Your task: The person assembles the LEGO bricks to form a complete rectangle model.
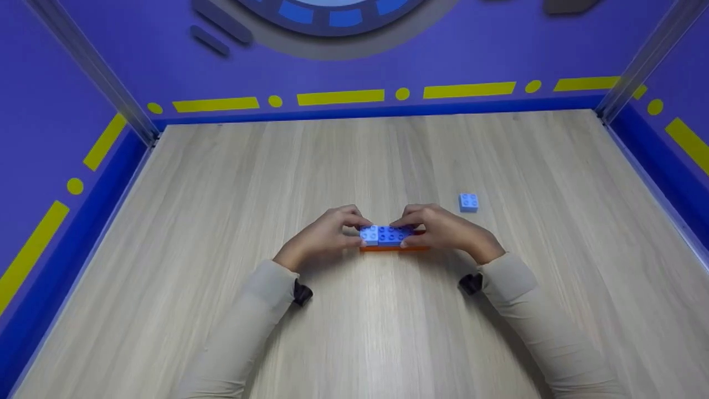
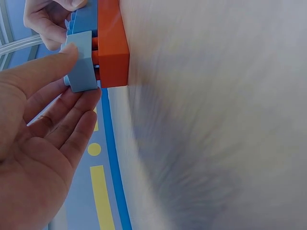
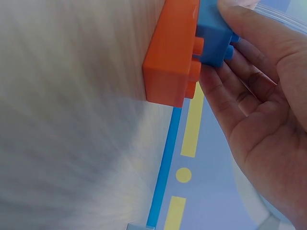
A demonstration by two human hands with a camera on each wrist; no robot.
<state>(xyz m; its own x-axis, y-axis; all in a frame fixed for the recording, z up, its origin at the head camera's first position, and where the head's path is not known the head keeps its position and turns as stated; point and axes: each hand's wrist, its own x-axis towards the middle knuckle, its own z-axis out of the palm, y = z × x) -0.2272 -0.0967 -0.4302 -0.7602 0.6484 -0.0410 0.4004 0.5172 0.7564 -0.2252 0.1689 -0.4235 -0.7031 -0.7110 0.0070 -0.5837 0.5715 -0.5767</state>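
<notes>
An orange building brick [image 1: 394, 249] lies on the table with a darker blue brick [image 1: 392, 236] and a light blue brick [image 1: 369, 236] side by side over it. My left hand [image 1: 329, 231] pinches the light blue brick between thumb and fingers at its left end. In the left wrist view, orange studs [image 2: 95, 58] show in a gap under that light blue brick. With thumb and fingertips, my right hand [image 1: 443, 228] pinches the darker blue brick near its right end. The right wrist view shows bare studs [image 3: 194, 70] at the orange brick's right end.
A loose light blue brick [image 1: 468, 203] stands on the wooden table [image 1: 354, 166], behind my right hand. Purple walls [image 1: 354, 72] with yellow marks border the table at the back and both sides. A black wrist camera [image 1: 302, 293] sits by the left cuff, another by the right.
</notes>
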